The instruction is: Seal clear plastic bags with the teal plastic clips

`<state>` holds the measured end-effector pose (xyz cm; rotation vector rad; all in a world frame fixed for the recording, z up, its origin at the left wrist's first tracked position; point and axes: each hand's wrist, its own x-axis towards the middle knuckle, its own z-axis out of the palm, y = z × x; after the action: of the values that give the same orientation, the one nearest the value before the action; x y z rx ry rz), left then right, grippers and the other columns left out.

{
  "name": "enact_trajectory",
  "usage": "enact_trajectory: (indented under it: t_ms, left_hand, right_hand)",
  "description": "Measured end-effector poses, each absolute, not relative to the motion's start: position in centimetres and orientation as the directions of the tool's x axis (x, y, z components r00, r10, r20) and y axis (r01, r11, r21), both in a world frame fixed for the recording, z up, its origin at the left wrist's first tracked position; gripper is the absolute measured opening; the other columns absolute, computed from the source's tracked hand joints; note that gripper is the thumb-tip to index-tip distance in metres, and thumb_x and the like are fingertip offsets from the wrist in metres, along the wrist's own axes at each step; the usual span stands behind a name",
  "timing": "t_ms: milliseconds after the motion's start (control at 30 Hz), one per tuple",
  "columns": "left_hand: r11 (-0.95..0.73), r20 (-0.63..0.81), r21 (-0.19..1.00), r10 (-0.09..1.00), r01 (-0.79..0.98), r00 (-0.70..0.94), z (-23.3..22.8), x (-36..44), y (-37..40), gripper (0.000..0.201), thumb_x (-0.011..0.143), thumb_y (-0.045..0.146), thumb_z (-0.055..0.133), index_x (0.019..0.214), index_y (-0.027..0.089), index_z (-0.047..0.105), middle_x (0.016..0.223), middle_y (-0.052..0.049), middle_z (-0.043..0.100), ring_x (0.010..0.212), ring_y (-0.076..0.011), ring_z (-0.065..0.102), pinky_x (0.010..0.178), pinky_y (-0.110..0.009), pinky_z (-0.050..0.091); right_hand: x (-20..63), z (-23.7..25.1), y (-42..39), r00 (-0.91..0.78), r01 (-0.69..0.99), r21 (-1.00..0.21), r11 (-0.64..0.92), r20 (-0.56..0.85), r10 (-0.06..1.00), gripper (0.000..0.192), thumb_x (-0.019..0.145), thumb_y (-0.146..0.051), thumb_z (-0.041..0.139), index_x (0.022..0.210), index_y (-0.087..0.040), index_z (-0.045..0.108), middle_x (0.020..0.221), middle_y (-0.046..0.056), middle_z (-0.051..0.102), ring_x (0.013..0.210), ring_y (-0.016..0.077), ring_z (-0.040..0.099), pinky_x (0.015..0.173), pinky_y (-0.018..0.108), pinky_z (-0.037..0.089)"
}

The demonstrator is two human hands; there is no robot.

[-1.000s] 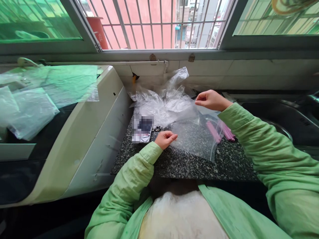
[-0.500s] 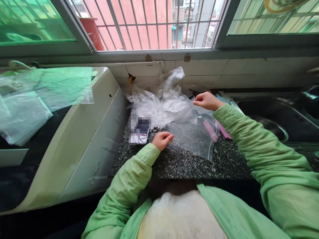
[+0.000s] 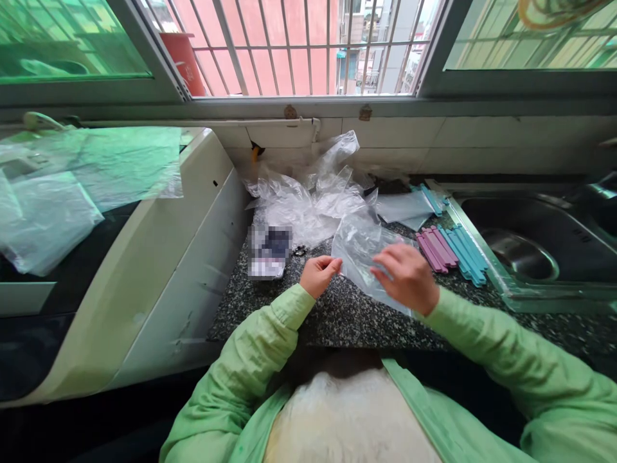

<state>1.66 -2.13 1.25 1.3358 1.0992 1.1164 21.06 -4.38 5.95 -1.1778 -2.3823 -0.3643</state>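
A clear plastic bag (image 3: 357,247) lies on the speckled granite counter (image 3: 337,315) in front of me. My left hand (image 3: 319,274) pinches the bag's near left corner between thumb and fingers. My right hand (image 3: 405,278) rests on the bag's right part, fingers curled onto the film. Pink sticks (image 3: 435,247) and blue sticks (image 3: 463,252) lie side by side on the counter to the right of the bag, apart from both hands.
A heap of crumpled clear bags (image 3: 308,199) sits at the back by the tiled wall. A phone (image 3: 270,252) lies left of my left hand. A steel sink (image 3: 530,247) is at the right, a white appliance (image 3: 159,257) draped with plastic sheets at the left.
My right hand came down from the bag's far edge toward me and now lies on the bag near my left hand. The bag went from stretched out to slack, uncovering the sticks.
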Motion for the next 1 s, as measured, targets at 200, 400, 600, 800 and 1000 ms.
enact_trajectory:
  t_ms: [200, 400, 600, 800, 1000]
  left_hand:
    - [0.057, -0.048, 0.996, 0.991, -0.071, 0.122, 1.7, 2.4, -3.0, 0.050, 0.056, 0.061, 0.058, 0.044, 0.015, 0.041, 0.037, 0.007, 0.028, 0.037, -0.0031, 0.024, 0.039, -0.021, 0.017]
    - [0.080, -0.074, 0.994, 0.994, -0.072, 0.078, 1.3, 1.9, -3.1, 0.049, 0.055, 0.061, 0.058, 0.045, 0.015, 0.044, 0.037, 0.008, 0.029, 0.036, -0.0025, 0.023, 0.039, -0.020, 0.015]
    - [-0.024, 0.013, 0.994, 0.995, 0.104, 0.101, 0.8, 0.9, -3.1, 0.050, 0.062, 0.061, 0.050, 0.045, 0.015, 0.044, 0.040, 0.006, 0.032, 0.040, -0.0046, 0.026, 0.042, -0.021, 0.021]
    - [-0.418, 0.582, 0.623, 0.812, 0.661, -0.034, 3.4, -0.2, -4.5, 0.037, 0.076, 0.049, 0.047, 0.075, 0.014, 0.059, 0.063, -0.001, 0.049, 0.061, -0.0115, 0.043, 0.060, -0.024, 0.036]
    - [-0.698, 0.780, 0.096, 0.495, 0.710, 0.382, 6.0, 1.7, -5.3, 0.025, 0.078, 0.039, 0.051, 0.080, 0.018, 0.064, 0.070, -0.004, 0.053, 0.072, -0.0159, 0.045, 0.068, -0.029, 0.038]
  right_hand:
    - [20.8, 2.9, -9.6, -0.501, 0.851, 0.124, 0.511, 0.488, 0.715, 0.024, 0.080, -0.036, 0.050, 0.084, -0.016, 0.060, 0.081, 0.008, 0.060, 0.077, 0.0205, 0.046, 0.069, 0.033, 0.032]
    - [22.2, 2.9, -9.0, -0.530, 0.831, 0.205, 0.517, 0.573, 0.625, 0.013, 0.079, -0.020, 0.052, 0.067, -0.019, 0.058, 0.070, 0.002, 0.059, 0.072, 0.0154, 0.045, 0.070, 0.030, 0.029]
    - [22.7, 4.3, -8.7, -0.567, 0.804, 0.235, 0.547, 0.582, 0.583, 0.012, 0.079, -0.016, 0.052, 0.071, -0.019, 0.060, 0.070, 0.002, 0.060, 0.073, 0.0145, 0.046, 0.072, 0.030, 0.029]
    - [23.1, 7.0, -7.7, -0.598, 0.790, 0.304, 0.532, 0.572, 0.562, 0.012, 0.079, -0.015, 0.051, 0.071, -0.017, 0.060, 0.069, 0.003, 0.060, 0.073, 0.0154, 0.047, 0.071, 0.030, 0.030]
    - [22.9, 10.4, -7.1, -0.645, 0.754, 0.332, 0.567, 0.538, 0.543, 0.014, 0.079, -0.018, 0.051, 0.068, -0.018, 0.060, 0.071, 0.003, 0.061, 0.072, 0.0160, 0.048, 0.071, 0.030, 0.032]
